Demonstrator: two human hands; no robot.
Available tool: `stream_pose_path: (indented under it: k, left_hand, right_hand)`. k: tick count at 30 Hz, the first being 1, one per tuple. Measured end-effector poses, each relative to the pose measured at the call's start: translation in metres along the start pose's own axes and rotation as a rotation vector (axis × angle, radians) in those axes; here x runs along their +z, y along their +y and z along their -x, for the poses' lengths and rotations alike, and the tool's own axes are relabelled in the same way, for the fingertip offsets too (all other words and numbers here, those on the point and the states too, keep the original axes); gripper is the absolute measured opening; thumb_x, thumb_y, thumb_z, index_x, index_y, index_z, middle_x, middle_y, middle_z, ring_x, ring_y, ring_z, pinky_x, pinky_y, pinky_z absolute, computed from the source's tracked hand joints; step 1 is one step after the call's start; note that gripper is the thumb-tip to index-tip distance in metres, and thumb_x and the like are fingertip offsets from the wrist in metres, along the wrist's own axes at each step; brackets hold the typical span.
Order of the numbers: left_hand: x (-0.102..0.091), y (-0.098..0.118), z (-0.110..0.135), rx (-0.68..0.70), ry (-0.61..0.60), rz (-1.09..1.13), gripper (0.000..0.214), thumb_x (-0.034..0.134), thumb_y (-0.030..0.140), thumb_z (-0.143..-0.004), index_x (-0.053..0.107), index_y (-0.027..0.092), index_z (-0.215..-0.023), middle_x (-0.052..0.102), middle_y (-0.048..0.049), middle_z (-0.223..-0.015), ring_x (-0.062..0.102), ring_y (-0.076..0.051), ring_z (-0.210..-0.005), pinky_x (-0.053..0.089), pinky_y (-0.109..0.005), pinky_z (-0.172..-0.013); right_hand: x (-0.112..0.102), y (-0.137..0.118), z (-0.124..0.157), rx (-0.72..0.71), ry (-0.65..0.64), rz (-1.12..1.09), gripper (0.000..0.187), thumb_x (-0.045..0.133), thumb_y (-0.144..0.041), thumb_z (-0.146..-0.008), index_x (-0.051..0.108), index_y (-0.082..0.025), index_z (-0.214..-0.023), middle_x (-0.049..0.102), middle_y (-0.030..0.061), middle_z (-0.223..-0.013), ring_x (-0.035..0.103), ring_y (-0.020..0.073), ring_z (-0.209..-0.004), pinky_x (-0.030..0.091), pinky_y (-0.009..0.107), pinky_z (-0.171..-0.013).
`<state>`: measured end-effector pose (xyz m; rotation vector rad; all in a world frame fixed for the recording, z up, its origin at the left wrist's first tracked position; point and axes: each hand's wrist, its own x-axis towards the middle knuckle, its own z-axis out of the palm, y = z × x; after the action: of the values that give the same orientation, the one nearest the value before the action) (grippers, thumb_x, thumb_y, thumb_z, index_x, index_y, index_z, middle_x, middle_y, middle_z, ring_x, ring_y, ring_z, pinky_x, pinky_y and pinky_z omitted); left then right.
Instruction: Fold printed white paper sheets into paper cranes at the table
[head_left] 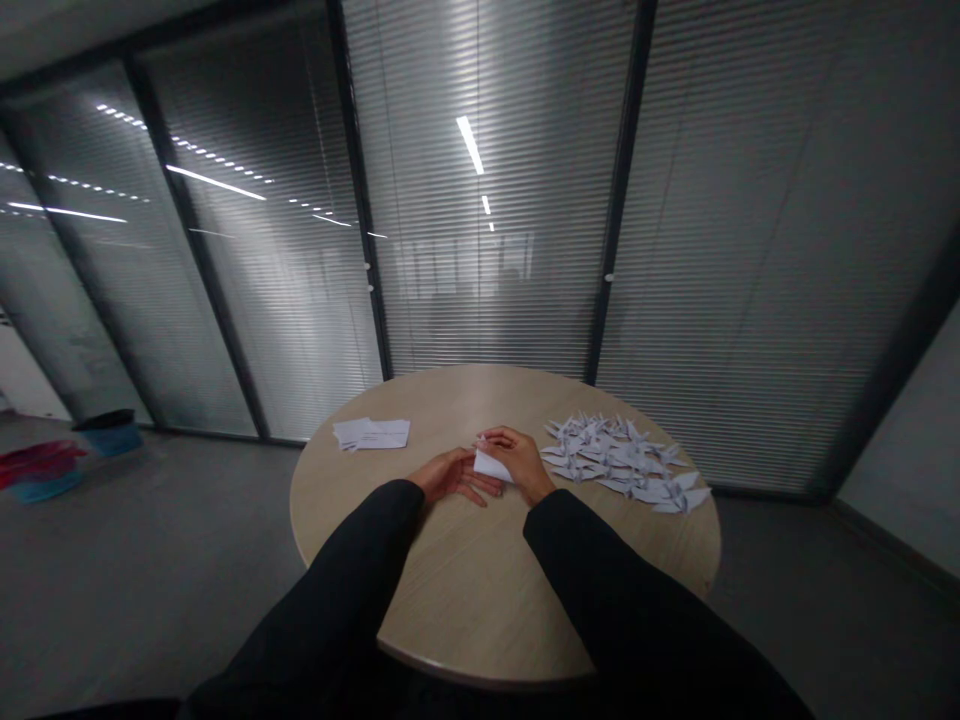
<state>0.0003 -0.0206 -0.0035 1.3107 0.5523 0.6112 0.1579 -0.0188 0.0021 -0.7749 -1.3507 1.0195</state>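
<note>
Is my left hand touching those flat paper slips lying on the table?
Apart. The head view shows a strip of bare tabletop between the left hand and the nearest edge of the paper slips.

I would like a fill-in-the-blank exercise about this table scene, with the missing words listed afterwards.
The folded paper birds lie on the person's ____ side of the table.
The flat paper slips lie to the ____ of the left hand.
The paper piece held by the right hand is ____ in colour.
The material over the nearer blue bin is coloured ____.

Missing words: right; left; white; red.
</note>
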Motion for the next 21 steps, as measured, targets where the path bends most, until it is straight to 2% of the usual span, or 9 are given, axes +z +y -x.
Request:
stream_pose_path:
  k: [3,6,9,13,17,21]
  left_hand:
    - [0.0003,-0.0002,0.0001,0.090,0.055,-0.039,0.054,0.058,0.055,-0.073,0.062,0.007,-0.099,0.065,-0.0226,-0.102,0.062,-0.031,-0.095,0.050,-0.039,-0.073]
    - [0.0002,-0.0009,-0.0004,0.129,0.123,-0.172,0.051,0.076,0.041,-0.060,0.064,0.006,-0.097,0.067,-0.0200,-0.098,0.063,-0.028,-0.092,0.050,-0.037,-0.075]
    - [-0.0021,-0.0013,-0.0019,0.156,0.208,-0.226,0.049,0.076,0.039,-0.060,0.065,0.006,-0.094,0.069,-0.0176,-0.092,0.065,-0.024,-0.084,0.050,-0.034,-0.073]
    - [-0.0047,-0.0013,-0.0034,0.164,0.268,-0.273,0.048,0.074,0.042,-0.061,0.065,0.005,-0.091,0.070,-0.0161,-0.085,0.066,-0.020,-0.073,0.050,-0.030,-0.066]
    - [-0.0062,-0.0043,-0.0054,0.140,0.286,-0.309,0.049,0.075,0.045,-0.058,0.066,0.006,-0.087,0.070,-0.0148,-0.081,0.065,-0.019,-0.070,0.050,-0.029,-0.063]
    - [-0.0081,-0.0084,-0.0082,0.101,0.287,-0.345,0.050,0.075,0.046,-0.056,0.066,0.006,-0.084,0.070,-0.0140,-0.077,0.065,-0.018,-0.069,0.050,-0.029,-0.063]
  right_hand:
    - [0.0003,-0.0008,0.0001,-0.048,0.030,0.034,0.028,0.076,-0.037,-0.055,0.068,-0.018,-0.073,0.068,0.0038,-0.070,0.062,0.0169,-0.065,0.048,0.027,-0.060]
    - [0.0009,-0.0012,0.0001,-0.069,0.040,0.059,0.025,0.075,-0.035,-0.057,0.068,-0.018,-0.074,0.069,0.0049,-0.075,0.062,0.0175,-0.069,0.048,0.029,-0.064]
    - [0.0004,0.0002,-0.0015,-0.093,0.070,0.053,0.027,0.074,-0.032,-0.057,0.067,-0.018,-0.079,0.069,0.0057,-0.083,0.063,0.0190,-0.079,0.049,0.032,-0.073]
    - [-0.0025,0.0046,-0.0055,-0.124,0.101,-0.039,0.045,0.077,-0.024,-0.051,0.064,-0.020,-0.094,0.066,0.0064,-0.103,0.060,0.0191,-0.097,0.046,0.032,-0.086]
    - [-0.0035,0.0080,-0.0050,-0.015,0.006,-0.068,0.047,0.075,-0.027,-0.054,0.062,-0.019,-0.098,0.068,0.0035,-0.081,0.063,0.0167,-0.074,0.049,0.029,-0.069]
    - [-0.0025,0.0070,-0.0014,-0.002,-0.043,-0.002,0.038,0.073,-0.032,-0.058,0.064,-0.016,-0.092,0.064,0.0005,-0.065,0.059,0.0142,-0.059,0.044,0.025,-0.055]
